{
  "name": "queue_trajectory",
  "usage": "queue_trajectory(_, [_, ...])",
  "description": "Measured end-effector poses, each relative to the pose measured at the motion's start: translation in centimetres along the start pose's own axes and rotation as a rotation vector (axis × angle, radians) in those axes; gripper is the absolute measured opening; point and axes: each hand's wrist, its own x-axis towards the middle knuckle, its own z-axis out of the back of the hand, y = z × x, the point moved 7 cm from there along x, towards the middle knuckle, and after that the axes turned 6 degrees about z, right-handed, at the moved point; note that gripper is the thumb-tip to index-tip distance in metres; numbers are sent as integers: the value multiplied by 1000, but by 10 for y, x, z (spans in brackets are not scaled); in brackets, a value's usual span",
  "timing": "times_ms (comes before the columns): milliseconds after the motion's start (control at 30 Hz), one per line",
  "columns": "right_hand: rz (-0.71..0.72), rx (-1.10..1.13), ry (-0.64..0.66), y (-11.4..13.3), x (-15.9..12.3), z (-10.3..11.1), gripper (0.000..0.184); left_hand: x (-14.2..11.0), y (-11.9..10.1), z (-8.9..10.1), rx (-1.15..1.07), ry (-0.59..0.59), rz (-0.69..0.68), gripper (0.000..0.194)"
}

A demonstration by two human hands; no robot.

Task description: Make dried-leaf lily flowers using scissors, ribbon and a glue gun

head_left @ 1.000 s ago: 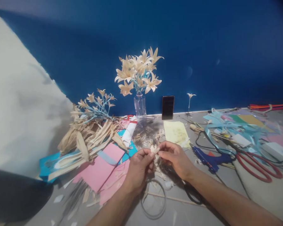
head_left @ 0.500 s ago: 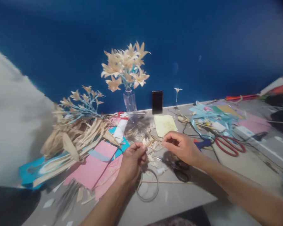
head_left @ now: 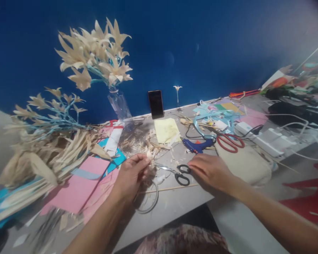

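Between thumb and fingertips, my left hand (head_left: pixel 134 173) pinches a small pale dried-husk flower piece (head_left: pixel 148 155). My right hand (head_left: pixel 213 171) is closed, palm down, its fingertips at the upper handle loop of the black-handled scissors (head_left: pixel 182 179). The scissors lie on the table, blades slanting towards my left hand. Just beyond my right hand sits a blue glue gun (head_left: pixel 197 145). Under my left wrist is a ring of wire (head_left: pixel 155 199), and a thin stick (head_left: pixel 172 189) lies beside it. Husk scraps (head_left: pixel 153 144) are scattered ahead of my hands.
Pale flowers (head_left: pixel 95 53) stand in a clear bottle (head_left: pixel 120 106) at the back. A phone (head_left: pixel 156 104) leans on the wall behind yellow paper (head_left: pixel 166 130). Left are dried husks (head_left: pixel 66 151) and pink paper (head_left: pixel 79 187); right, red-handled scissors (head_left: pixel 231 142) and a power strip (head_left: pixel 258 139).
My right hand has moved away from the left, down to the scissors' handle. My left hand still pinches the pale piece. The view has turned right, shifting everything leftward.
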Motion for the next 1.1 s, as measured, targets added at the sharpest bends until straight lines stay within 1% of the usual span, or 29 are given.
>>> queue_trajectory(67, [-81,-132,-23,-25,-2,16,23,-1,-6,-2,38,-4,-13,30])
queue_trajectory(133, [-138,-269,-5,-51,-1,24,27,-2,-12,-6,67,-7,-20,31])
queue_trajectory(167, [-143,-315,28,-62,1,24,32,-2,-14,-7,77,-10,-21,32])
queue_trajectory(233, [-119,-352,119,-77,7,16,39,0,-16,-9,89,-21,-14,32])
queue_trajectory(333, [-88,-347,194,-89,14,3,37,6,-17,-12,80,-29,3,32])
queue_trajectory(433, [-71,-336,181,-92,15,-1,36,13,-19,-15,79,-29,-13,30])
queue_trajectory(567, [-50,-329,126,-90,14,1,46,19,-18,-15,46,-32,-29,28])
queue_trajectory(600, [-44,-332,124,-89,15,2,45,21,-17,-15,32,-30,-30,28])
queue_trajectory(700, [-32,-322,145,-86,18,3,32,25,-11,-10,-10,-34,-18,28])
queue_trajectory(767, [-46,-279,133,-89,20,7,26,28,-6,-5,-31,-41,-8,27])
queue_trajectory(833, [-65,-226,37,-94,19,16,30,30,-3,-2,-44,-52,-15,26])
queue_trajectory(900, [-59,-144,-104,-98,17,28,38,31,1,-1,-60,-51,-17,26])
queue_trajectory(933, [-56,-78,-154,-98,17,32,40,31,2,-1,-74,-46,-9,25])
queue_trajectory(967, [-56,2,-175,-98,17,33,41,31,4,-2,-91,-38,3,25])
queue_trajectory(1033, [-57,168,-122,-90,21,28,40,31,6,-4,-118,-27,22,24])
queue_trajectory(1100, [-1,261,-38,-69,26,19,36,30,6,-4,-131,-36,18,23])
